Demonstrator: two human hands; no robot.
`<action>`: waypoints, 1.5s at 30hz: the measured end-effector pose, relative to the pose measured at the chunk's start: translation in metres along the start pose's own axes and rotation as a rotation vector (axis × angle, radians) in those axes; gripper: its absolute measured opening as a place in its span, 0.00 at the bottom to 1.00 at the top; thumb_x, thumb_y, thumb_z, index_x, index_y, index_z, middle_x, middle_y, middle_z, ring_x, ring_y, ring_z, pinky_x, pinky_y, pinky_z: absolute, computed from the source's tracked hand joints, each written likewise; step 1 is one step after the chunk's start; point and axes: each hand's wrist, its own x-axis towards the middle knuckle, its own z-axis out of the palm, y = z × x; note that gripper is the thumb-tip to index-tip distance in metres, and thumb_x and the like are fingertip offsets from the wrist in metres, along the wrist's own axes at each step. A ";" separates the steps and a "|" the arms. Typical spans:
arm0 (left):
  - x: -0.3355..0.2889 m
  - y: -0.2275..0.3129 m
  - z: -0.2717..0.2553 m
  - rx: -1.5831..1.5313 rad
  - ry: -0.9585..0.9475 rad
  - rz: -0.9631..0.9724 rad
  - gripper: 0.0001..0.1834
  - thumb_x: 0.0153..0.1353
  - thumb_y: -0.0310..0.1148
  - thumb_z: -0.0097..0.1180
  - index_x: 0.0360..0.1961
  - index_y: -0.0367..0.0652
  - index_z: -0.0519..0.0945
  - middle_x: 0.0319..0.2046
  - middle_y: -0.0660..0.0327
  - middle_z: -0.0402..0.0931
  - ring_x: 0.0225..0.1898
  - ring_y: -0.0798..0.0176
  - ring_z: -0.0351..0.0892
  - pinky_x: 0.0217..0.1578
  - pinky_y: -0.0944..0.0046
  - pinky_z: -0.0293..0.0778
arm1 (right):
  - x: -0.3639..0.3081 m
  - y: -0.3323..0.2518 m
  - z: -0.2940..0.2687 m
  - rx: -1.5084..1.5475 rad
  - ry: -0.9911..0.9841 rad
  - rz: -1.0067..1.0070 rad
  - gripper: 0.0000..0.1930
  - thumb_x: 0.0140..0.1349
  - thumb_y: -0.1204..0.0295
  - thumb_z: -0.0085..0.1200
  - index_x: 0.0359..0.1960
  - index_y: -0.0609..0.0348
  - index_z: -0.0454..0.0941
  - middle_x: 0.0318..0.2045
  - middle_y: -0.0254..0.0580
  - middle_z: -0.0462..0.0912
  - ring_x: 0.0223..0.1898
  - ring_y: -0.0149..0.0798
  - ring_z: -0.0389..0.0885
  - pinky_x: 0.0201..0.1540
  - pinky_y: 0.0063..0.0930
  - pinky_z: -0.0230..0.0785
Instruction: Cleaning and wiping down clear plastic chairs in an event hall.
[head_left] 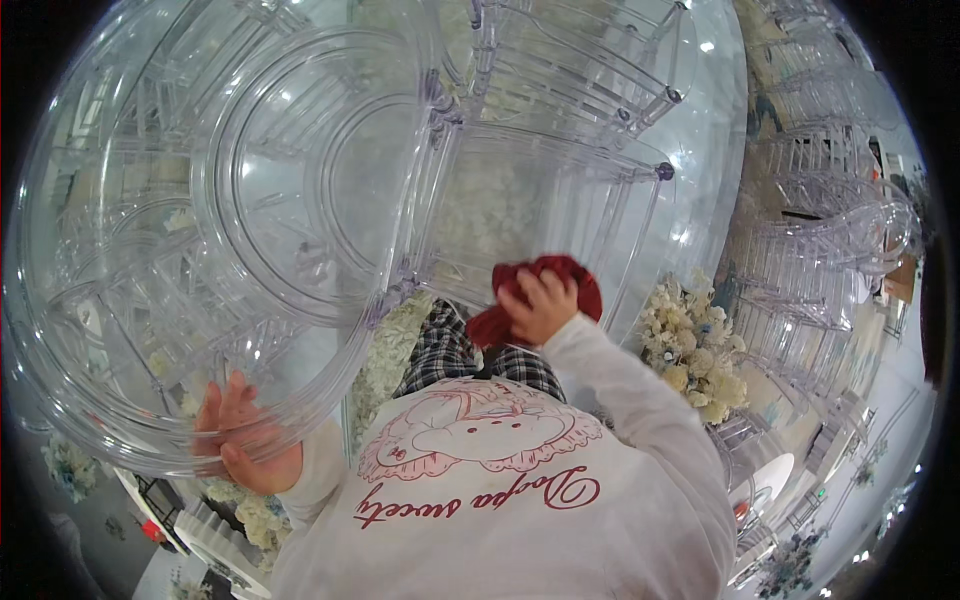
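A large clear plastic chair (pixel 225 215) with a round, ringed back fills the upper left, tilted close to me. My left hand (pixel 245 440) grips its lower outer rim, and its fingers show through the clear plastic. Bunched under my right hand (pixel 543 305) is a dark red cloth (pixel 585 285), which my fingers hold closed. The cloth is near the chair's clear legs and frame bars (pixel 630 165), right of the round back. Whether it touches the plastic I cannot tell.
Rows of clear chairs (pixel 800 250) stand along the right. Cream and white flowers (pixel 690 345) are beside my right forearm, and more flowers (pixel 255 520) lie below my left hand. A pale, glossy floor (pixel 710 130) shows beyond the chair.
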 end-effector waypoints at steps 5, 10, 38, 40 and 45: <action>-0.004 0.003 0.006 -0.027 -0.053 0.025 0.24 0.51 0.44 0.40 0.41 0.34 0.63 0.40 0.48 0.68 0.34 0.52 0.73 0.30 0.61 0.65 | 0.121 0.138 -0.002 -0.340 0.032 0.558 0.25 0.39 0.56 0.52 0.44 0.34 0.65 0.46 0.37 0.62 0.49 0.49 0.56 0.45 0.52 0.53; -0.004 0.000 0.008 -0.057 -0.030 -0.008 0.23 0.51 0.43 0.40 0.40 0.34 0.63 0.40 0.48 0.68 0.34 0.51 0.73 0.30 0.61 0.65 | 0.160 0.125 0.007 -0.313 0.053 0.686 0.21 0.40 0.57 0.50 0.41 0.37 0.68 0.45 0.37 0.63 0.48 0.47 0.57 0.43 0.52 0.54; -0.008 0.003 0.014 -0.258 -0.181 -0.068 0.22 0.49 0.40 0.50 0.40 0.35 0.66 0.37 0.46 0.70 0.37 0.50 0.73 0.34 0.58 0.69 | 0.189 -0.128 -0.088 0.821 0.618 -0.021 0.22 0.30 0.68 0.58 0.34 0.56 0.72 0.39 0.50 0.66 0.41 0.50 0.63 0.45 0.38 0.56; -0.010 -0.003 0.015 -0.297 0.061 0.008 0.22 0.49 0.40 0.49 0.40 0.34 0.66 0.37 0.45 0.70 0.36 0.50 0.73 0.35 0.58 0.69 | 0.218 -0.158 -0.116 0.881 0.900 -0.162 0.20 0.28 0.60 0.55 0.29 0.46 0.75 0.38 0.47 0.65 0.39 0.52 0.63 0.41 0.44 0.56; 0.002 -0.007 0.010 -0.355 -0.130 -0.038 0.20 0.51 0.38 0.47 0.40 0.34 0.66 0.38 0.44 0.70 0.35 0.49 0.74 0.33 0.59 0.70 | 0.273 -0.113 -0.092 0.628 1.040 0.051 0.18 0.29 0.68 0.57 0.30 0.47 0.74 0.40 0.49 0.66 0.42 0.50 0.63 0.44 0.40 0.57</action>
